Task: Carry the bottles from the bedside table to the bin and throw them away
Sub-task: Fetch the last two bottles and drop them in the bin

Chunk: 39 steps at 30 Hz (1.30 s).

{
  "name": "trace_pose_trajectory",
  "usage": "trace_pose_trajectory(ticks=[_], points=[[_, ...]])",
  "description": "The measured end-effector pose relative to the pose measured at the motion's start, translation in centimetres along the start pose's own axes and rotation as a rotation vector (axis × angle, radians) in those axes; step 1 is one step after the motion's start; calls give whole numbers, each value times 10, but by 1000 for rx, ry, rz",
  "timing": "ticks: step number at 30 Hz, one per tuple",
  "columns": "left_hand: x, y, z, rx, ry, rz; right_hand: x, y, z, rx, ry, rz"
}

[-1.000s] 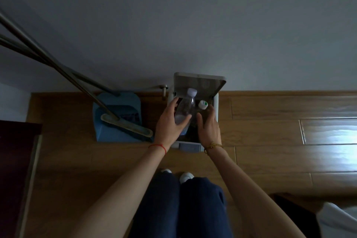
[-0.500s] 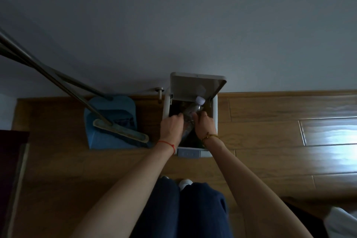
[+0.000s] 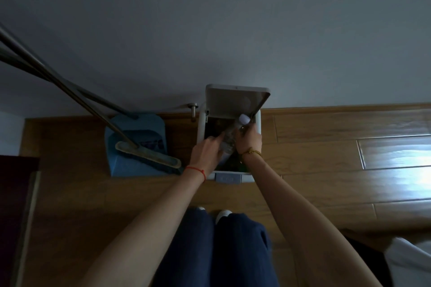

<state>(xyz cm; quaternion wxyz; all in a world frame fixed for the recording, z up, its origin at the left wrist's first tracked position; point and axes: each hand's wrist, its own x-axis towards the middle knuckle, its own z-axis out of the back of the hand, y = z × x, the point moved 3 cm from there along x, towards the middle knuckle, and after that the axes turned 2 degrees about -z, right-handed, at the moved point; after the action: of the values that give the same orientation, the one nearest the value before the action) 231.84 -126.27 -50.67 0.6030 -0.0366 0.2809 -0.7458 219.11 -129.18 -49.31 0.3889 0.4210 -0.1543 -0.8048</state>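
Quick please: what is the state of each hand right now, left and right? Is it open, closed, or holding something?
Left hand: over the open bin, fingers against the clear bottle; grip cannot be told.
Right hand: closed on the same bottle, near its white cap.

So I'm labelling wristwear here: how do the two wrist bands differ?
The thin red string circles the left wrist just outside the white bin's rim; the yellowish-gold beaded-looking bracelet circles the right wrist over the bin's opening. The red string looks plain and smooth, the gold bracelet thicker and knotted. Both are slim single bands.
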Motion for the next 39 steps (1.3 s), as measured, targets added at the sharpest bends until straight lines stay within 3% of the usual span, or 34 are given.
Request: trace_pose_trajectory(ticks=[7,10,15,19,23,26,28,31,34,39], points=[[0,1,-3,-6,85,25,-1,1,7,-103,-80,-25],[5,-1,-12,3,152,32,4,4,9,-161,-68,59],[8,3,-15,9,98,19,16,2,7,-159,-36,114],[1,1,1,-89,-60,21,23,-2,15,-163,-18,116],[-14,11,28,-153,-261,99,2,9,55,-150,-318,299],[-25,17,46,-214,-362,154,-19,29,83,-46,-524,572],[-27,18,57,-230,-395,171,-20,43,89,-140,-434,742],[-29,10,74,-272,-407,163,-25,50,89,-262,-209,850],[-39,-6,88,-290,-425,129,-51,29,89,-310,-188,933],[-68,-13,64,-184,-275,64,-76,-37,64,-444,0,900]])
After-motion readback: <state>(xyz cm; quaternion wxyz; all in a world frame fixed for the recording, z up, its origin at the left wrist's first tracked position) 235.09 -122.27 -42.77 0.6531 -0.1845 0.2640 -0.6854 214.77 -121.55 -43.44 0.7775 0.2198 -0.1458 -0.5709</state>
